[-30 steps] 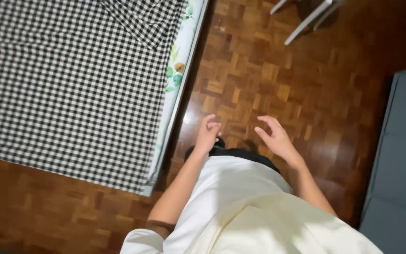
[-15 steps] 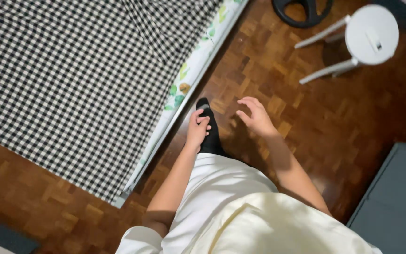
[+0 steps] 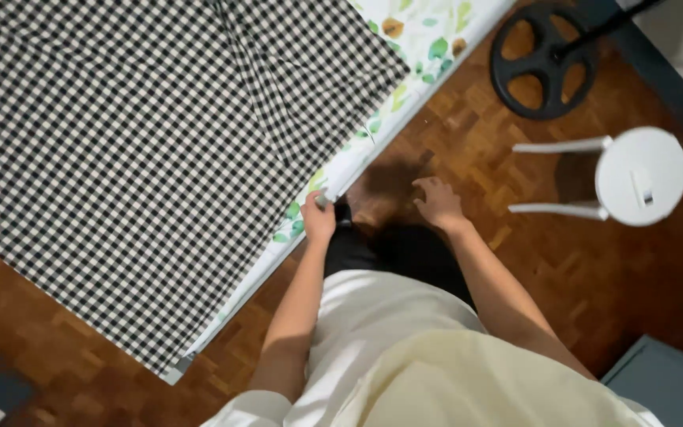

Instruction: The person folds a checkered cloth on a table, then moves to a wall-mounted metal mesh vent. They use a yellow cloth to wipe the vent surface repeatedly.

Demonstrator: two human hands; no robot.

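Two hands work beside the black-and-white checked cloth (image 3: 136, 150): our left hand (image 3: 319, 218) pinches the leaf-printed white sheet edge (image 3: 333, 170), our right hand (image 3: 439, 204) hovers open and empty. A weak pinch could let the sheet slip free, or drag the checked cloth askew.

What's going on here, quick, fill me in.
A person stands beside a mattress on the wood floor. Their left hand grips the edge of the leaf-print sheet, next to a black-and-white checked cloth spread over it. Their right hand hovers open above the floor. A white stool stands nearby.
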